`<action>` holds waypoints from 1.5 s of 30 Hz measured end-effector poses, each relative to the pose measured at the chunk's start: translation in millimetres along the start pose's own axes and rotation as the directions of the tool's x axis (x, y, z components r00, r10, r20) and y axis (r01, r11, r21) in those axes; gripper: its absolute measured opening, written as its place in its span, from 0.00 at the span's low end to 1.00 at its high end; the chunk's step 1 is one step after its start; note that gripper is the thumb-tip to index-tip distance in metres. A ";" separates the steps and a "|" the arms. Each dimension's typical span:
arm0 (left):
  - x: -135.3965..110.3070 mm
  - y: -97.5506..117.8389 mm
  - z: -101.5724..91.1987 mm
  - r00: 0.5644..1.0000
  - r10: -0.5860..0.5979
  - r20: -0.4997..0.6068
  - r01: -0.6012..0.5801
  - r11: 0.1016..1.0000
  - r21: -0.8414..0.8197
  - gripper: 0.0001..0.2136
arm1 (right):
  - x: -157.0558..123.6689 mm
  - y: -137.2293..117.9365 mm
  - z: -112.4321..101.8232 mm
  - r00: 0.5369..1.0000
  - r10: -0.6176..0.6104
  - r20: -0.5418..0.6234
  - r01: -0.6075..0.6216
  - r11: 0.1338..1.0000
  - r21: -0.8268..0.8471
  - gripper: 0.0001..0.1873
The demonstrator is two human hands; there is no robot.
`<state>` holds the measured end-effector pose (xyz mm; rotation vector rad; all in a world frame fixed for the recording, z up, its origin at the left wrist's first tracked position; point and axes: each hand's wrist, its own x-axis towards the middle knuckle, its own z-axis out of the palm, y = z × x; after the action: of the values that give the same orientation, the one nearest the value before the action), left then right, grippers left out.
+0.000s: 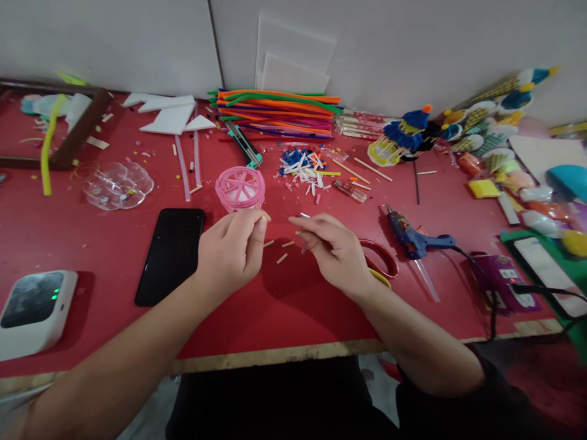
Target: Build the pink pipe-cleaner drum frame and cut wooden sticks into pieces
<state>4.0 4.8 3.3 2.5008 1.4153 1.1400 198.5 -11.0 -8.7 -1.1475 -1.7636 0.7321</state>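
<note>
Apparently, in the head view, the left hand (233, 241) pinches a small bit (263, 219); whether the right hand (333, 252) clamps anything, I cannot tell. On the table (293, 318) between them lies the nearest stick (282, 258), probably light and stiff, best held mid-length; its long axis slants away rightward.

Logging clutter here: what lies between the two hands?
In the head view, short tan sticks lie on the red tabletop between the left hand and right hand.
</note>
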 end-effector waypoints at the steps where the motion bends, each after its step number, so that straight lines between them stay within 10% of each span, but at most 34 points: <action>1: 0.1 0.0 0.0 1.000 0.013 0.000 -0.013 1.000 0.002 0.08 | 0.5 0.1 -0.3 1.000 0.000 0.003 0.000 1.000 -0.001 0.13; 14: 1.3 10.9 -2.9 0.973 -0.195 0.120 0.227 0.891 -0.392 0.11 | -4.7 -1.7 5.2 0.981 0.191 0.023 -0.191 0.953 0.236 0.06; 22: 3.5 4.4 9.8 0.875 -0.260 0.409 0.483 0.398 -0.780 0.05 | -2.1 11.3 3.2 0.978 -0.186 0.099 0.206 0.940 -0.271 0.07; 31: 12.8 6.0 6.6 0.698 -0.311 0.644 0.674 -0.016 -0.738 0.05 | -3.4 16.6 6.4 0.952 -0.190 0.241 0.277 0.870 -0.408 0.09; 36: 8.2 9.1 7.7 0.748 -0.239 0.618 0.654 0.112 -0.748 0.06 | -1.4 0.4 0.9 0.958 -0.285 0.029 0.279 0.902 -0.330 0.08; 45: -6.1 12.6 5.1 0.923 -0.067 0.379 0.284 0.782 -0.555 0.03 | -1.9 -12.9 -4.1 0.961 -0.266 -0.076 0.250 0.952 -0.174 0.07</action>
<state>14.3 -5.7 0.8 1.9356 0.9654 0.8779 197.4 -17.9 3.1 -1.0134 -1.8711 0.3734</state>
